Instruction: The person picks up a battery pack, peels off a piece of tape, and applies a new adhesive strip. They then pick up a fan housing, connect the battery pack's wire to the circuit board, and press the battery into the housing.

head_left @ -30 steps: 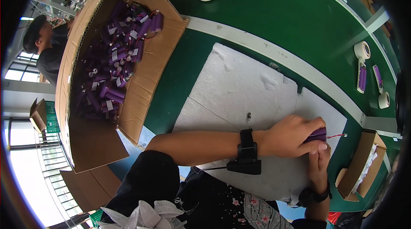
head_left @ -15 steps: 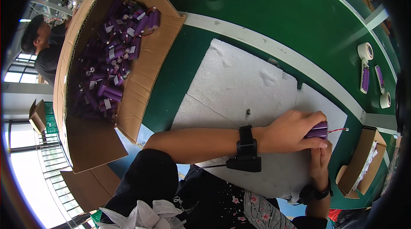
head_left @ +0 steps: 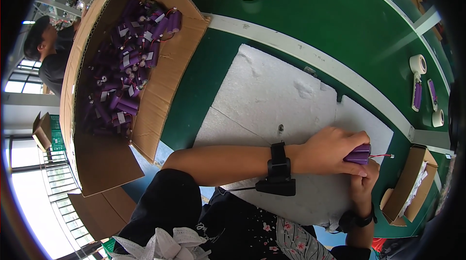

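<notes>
At lower right, the left hand (head_left: 330, 152) and right hand (head_left: 364, 182) both clasp a smooth purple cylindrical battery pack (head_left: 358, 154) over the pitted white foam sheet (head_left: 272, 95) on the green bench (head_left: 340, 17).

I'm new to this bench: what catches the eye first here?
Both hands, left hand and right hand, grip a purple battery pack over the white foam sheet at lower right. At upper left, a big cardboard box holds a heap of purple packs.

I see a purple cylindrical battery pack (head_left: 358, 153) with red wire, white foam sheet (head_left: 272, 100), green table (head_left: 330, 17), brown cardboard box (head_left: 167, 85), black wrist strap (head_left: 278, 168).
</notes>
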`<action>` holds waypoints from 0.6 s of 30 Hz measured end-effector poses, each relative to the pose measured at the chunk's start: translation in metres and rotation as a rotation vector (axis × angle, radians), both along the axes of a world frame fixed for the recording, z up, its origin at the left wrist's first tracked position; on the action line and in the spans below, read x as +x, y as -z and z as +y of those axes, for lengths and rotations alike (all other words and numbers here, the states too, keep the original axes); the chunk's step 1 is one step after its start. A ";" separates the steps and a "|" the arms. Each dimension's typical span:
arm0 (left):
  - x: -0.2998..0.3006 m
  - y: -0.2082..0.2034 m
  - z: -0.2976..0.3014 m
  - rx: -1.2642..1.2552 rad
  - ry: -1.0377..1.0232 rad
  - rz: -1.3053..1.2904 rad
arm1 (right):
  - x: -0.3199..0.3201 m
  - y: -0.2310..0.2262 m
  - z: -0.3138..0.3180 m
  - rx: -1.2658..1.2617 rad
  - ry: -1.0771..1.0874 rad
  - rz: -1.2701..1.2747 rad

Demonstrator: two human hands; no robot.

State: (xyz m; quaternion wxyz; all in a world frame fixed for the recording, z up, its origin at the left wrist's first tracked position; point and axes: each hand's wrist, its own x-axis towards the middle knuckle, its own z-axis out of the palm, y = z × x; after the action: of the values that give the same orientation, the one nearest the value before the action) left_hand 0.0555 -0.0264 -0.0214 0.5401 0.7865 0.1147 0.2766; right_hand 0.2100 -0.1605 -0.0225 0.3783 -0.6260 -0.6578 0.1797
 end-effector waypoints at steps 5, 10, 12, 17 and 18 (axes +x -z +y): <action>-0.001 -0.006 0.001 -0.068 0.057 0.016 | 0.000 -0.003 -0.001 -0.065 0.005 0.029; -0.001 -0.005 0.001 -0.119 0.085 -0.007 | -0.011 -0.010 0.014 0.011 0.049 0.140; 0.000 -0.003 0.001 -0.155 0.106 -0.042 | -0.011 -0.012 0.013 0.000 0.049 0.141; -0.001 -0.004 -0.001 -0.109 0.100 -0.034 | -0.014 -0.010 0.013 -0.005 0.046 0.127; -0.001 -0.004 -0.001 -0.109 0.101 -0.036 | -0.014 -0.011 0.013 0.004 0.051 0.107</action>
State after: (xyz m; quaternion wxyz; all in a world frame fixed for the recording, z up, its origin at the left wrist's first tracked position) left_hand 0.0548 -0.0275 -0.0175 0.5973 0.7557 0.0800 0.2563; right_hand 0.1957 -0.1475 -0.0115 0.4187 -0.6314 -0.6207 0.2019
